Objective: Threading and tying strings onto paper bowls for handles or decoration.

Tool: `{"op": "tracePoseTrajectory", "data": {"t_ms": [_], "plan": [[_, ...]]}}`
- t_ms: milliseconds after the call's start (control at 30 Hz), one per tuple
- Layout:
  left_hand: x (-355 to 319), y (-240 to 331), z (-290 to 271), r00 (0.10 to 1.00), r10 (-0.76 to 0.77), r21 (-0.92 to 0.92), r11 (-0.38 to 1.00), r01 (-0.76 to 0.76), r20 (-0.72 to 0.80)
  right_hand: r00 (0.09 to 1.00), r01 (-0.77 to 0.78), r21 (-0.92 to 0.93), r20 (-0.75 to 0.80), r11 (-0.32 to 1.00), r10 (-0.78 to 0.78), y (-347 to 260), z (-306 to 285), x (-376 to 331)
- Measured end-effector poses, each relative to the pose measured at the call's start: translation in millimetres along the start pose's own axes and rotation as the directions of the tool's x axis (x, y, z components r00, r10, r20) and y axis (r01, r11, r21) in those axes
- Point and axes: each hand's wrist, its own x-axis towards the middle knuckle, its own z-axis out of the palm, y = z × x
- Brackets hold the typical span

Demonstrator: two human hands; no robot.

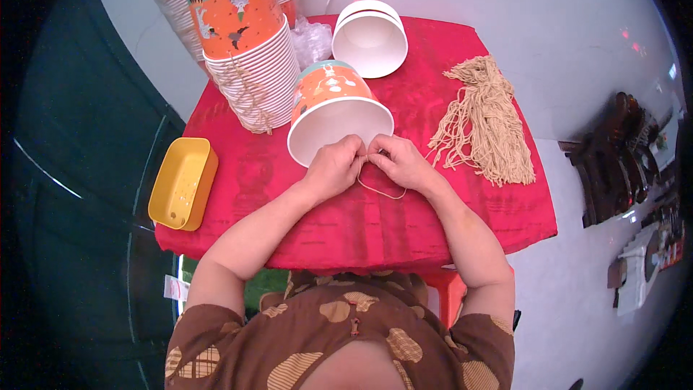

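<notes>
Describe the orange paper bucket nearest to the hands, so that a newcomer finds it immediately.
On the red-clothed table, look just beyond the person's left hand and right hand. There the orange paper bucket, banded green at its far end, lies on its side, round white mouth facing them. It looks single, unlike the tall white-rimmed bucket stack at left and the nested white pair behind.

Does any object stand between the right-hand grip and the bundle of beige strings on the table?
Nothing visible does. Only red tablecloth shows between the right-hand grip and the bundle of beige strings. The orange-printed paper bucket lies to the left of that path.
</notes>
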Motion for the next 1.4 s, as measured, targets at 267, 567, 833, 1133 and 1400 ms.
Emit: {"op": "tracePoseTrajectory", "data": {"t_ms": [267,567,833,1133,1400], "plan": [[1,-3,-8,0.975,-0.211,-0.225,0.949,0.222,0.073,0.997,-0.001,0.024,0.072,1.000,-0.001,-3,-2,-1],[5,-5,-1,0.933,-0.343,-0.114,0.937,0.331,-0.109,0.987,0.158,-0.180,0.054,0.971,-0.151,-10,1,-3],[3,-14,-13,0.954,-0.292,-0.263,0.917,0.299,0.068,0.984,0.172,-0.187,0.069,0.967,-0.162,-6,0,-2],[9,-2,-14,0.885,-0.370,-0.573,0.675,0.465,0.282,0.993,0.094,-0.176,0.092,0.980,-0.079,-7,-1,-3],[14,14,-3,0.969,-0.231,-0.166,0.955,0.244,0.092,0.982,0.061,-0.137,0.185,0.989,-0.035,-3,-17,-2]]}}
